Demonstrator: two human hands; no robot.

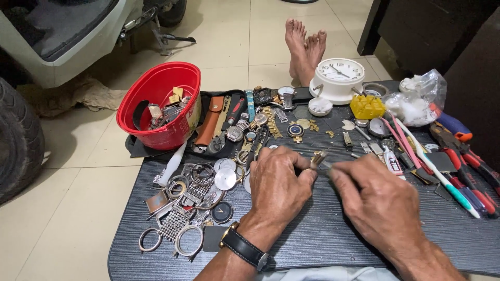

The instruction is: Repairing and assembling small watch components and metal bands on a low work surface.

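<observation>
My left hand (278, 182) pinches a tiny gold watch part (317, 158); my right hand (372, 200) grips a thin metal tool (327, 165). One slip, and it could fly into the pile of silver watch cases (200, 192) just left.

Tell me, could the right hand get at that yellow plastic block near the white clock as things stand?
Probably yes. The yellow block lies in the open on the dark board, ahead of the right hand, with only small loose parts between. But that hand is pinching a thin tool, so it isn't free.

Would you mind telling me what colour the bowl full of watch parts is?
The bowl is red, seen best in the head view, at the board's far left.
</observation>
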